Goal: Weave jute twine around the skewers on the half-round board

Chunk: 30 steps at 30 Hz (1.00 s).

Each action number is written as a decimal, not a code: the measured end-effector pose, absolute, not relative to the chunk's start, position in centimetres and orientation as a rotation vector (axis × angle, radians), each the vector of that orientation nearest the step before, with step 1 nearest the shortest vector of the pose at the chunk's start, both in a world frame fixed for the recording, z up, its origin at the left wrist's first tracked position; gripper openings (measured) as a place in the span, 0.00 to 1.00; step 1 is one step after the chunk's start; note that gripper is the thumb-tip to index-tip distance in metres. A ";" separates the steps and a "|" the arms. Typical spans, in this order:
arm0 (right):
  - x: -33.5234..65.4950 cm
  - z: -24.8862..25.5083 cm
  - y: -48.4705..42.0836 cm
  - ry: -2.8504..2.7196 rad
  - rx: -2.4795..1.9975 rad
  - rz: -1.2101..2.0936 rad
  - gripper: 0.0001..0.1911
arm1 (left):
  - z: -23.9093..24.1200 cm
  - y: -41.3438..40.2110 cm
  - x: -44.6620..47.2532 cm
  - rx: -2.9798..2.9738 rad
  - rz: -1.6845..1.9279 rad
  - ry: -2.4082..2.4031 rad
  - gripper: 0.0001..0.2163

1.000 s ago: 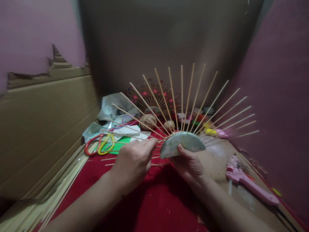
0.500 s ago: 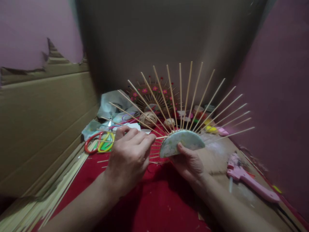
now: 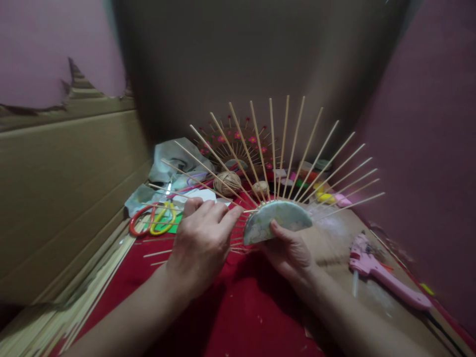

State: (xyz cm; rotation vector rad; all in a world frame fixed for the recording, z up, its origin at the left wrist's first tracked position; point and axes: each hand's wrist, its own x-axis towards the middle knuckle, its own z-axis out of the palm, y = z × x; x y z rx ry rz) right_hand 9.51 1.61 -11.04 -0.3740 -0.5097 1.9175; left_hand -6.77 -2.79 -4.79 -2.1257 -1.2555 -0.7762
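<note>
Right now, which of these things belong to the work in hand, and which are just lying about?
In use: half-disc, held by the right hand; fan of sticks set in it; one stick pinched by the left hand.
Lying about: scissors; twine ball; pink glue gun; loose sticks; flowered fan behind.

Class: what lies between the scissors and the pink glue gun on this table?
Head view: the left hand and right hand, holding the stick fan.

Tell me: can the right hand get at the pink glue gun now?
Probably yes: the glue gun lies uncovered beside the right hand, nothing between them. But that hand is gripping the half-disc with its sticks, so it isn't free.
</note>
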 end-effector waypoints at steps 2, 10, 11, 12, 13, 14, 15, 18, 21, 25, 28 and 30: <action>9.5 -11.0 1.6 -0.515 -0.364 1.918 0.15 | -4.9 -2.8 -6.8 -2.122 -0.793 -1.259 0.12; 9.4 -11.0 1.7 -0.522 -0.369 1.928 0.15 | -5.0 -2.7 -6.8 -2.088 -0.802 -1.237 0.12; 9.4 -11.0 1.7 -0.524 -0.372 1.931 0.15 | -5.0 -2.7 -6.7 -2.090 -0.801 -1.236 0.12; 9.4 -11.0 1.6 -0.527 -0.373 1.932 0.15 | -5.0 -2.6 -6.7 -2.090 -0.802 -1.231 0.13; 9.4 -11.0 1.6 -0.530 -0.374 1.930 0.14 | -4.9 -2.6 -6.7 -2.091 -0.802 -1.223 0.13; 9.4 -11.1 1.6 -0.533 -0.374 1.928 0.14 | -4.9 -2.5 -6.7 -2.089 -0.803 -1.215 0.13; 9.4 -11.1 1.6 -0.536 -0.375 1.926 0.14 | -4.9 -2.5 -6.7 -2.085 -0.806 -1.207 0.13; 9.4 -11.2 1.6 -0.544 -0.385 1.926 0.13 | -4.8 -2.5 -6.7 -2.087 -0.811 -1.191 0.14; 9.4 -11.2 1.6 -0.540 -0.390 1.933 0.13 | -4.8 -2.5 -6.7 -2.097 -0.802 -1.181 0.14; 9.4 -11.2 1.5 -0.538 -0.363 1.939 0.12 | -4.9 -2.5 -6.7 -2.087 -0.775 -1.115 0.14; 9.4 -11.2 1.5 -0.557 -0.349 1.939 0.11 | -4.9 -2.3 -6.7 -2.122 -0.725 -1.013 0.14; 9.4 -11.2 1.6 -0.565 -0.368 1.941 0.11 | -4.8 -2.2 -6.8 -2.135 -0.679 -0.959 0.15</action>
